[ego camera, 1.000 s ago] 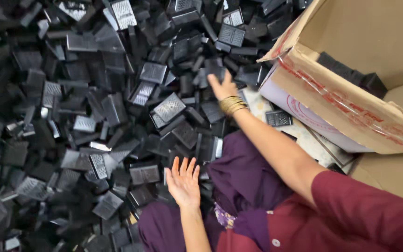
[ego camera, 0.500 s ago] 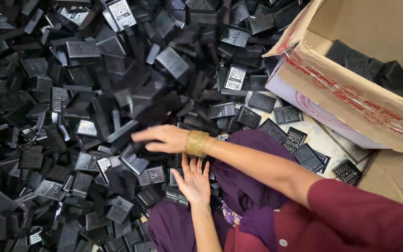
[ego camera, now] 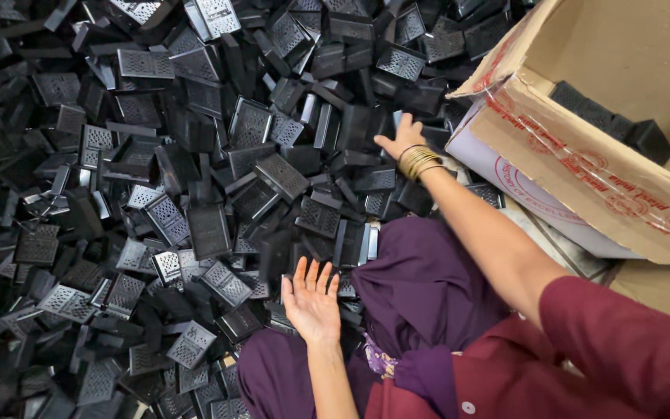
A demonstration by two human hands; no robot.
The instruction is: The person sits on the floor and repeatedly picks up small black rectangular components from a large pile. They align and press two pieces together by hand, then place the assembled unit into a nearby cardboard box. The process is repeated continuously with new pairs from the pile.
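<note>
Nearest me, my left hand (ego camera: pixel 312 299) lies palm up beside my purple cloth lap (ego camera: pixel 420 287), its grip spread and holding nothing, resting on the heap of black perforated plastic pieces (ego camera: pixel 211 202). Farther out, my right hand (ego camera: pixel 402 138), gold bangles (ego camera: pixel 419 161) at the wrist, presses flat on the pieces with fingers spread, just beside the open brown cardboard box (ego camera: pixel 583 155).

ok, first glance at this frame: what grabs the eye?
A huge pile of black perforated parts fills the left and centre. The right hand, gold bangles at its wrist, reaches into the pile beside an open cardboard box at upper right that holds a few parts. The left hand lies palm up, empty, near the purple-clad lap.
</note>
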